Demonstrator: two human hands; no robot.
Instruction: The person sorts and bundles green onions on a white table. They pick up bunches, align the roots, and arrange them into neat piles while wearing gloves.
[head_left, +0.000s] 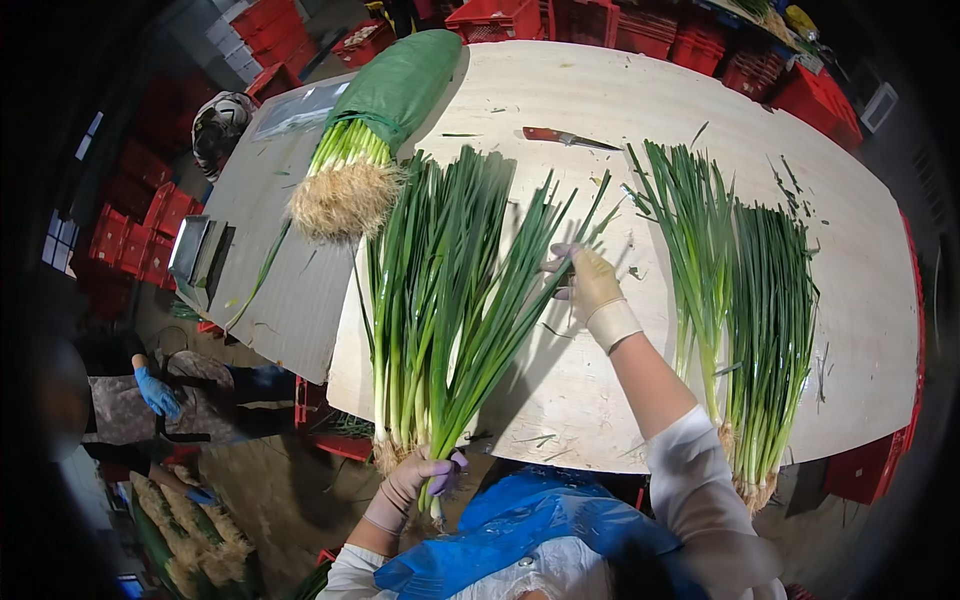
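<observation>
My left hand (431, 480), in a thin pale glove with purplish fingers, grips a few green onions (480, 375) just above their roots at the table's near edge. Their leaves fan up and right. My right hand (592, 281), gloved alike, has some of the leaf tips between its fingers. Directly left of the held stalks lies a loose pile of green onions (409, 300), roots towards me. Right of my right forearm are a looser bunch (697, 270) and a neatly aligned bunch (772, 330) of green onions. A knife with a reddish-brown handle (551, 135) rests beyond my hands.
On the pale tabletop (847, 285), a green-wrapped bundle of green onions (397, 90) lies far left, roots exposed. A metal box (191, 247) stands at the left edge. Red crates (495, 21) line the back. A co-worker's blue-gloved hand (157, 394) is at left.
</observation>
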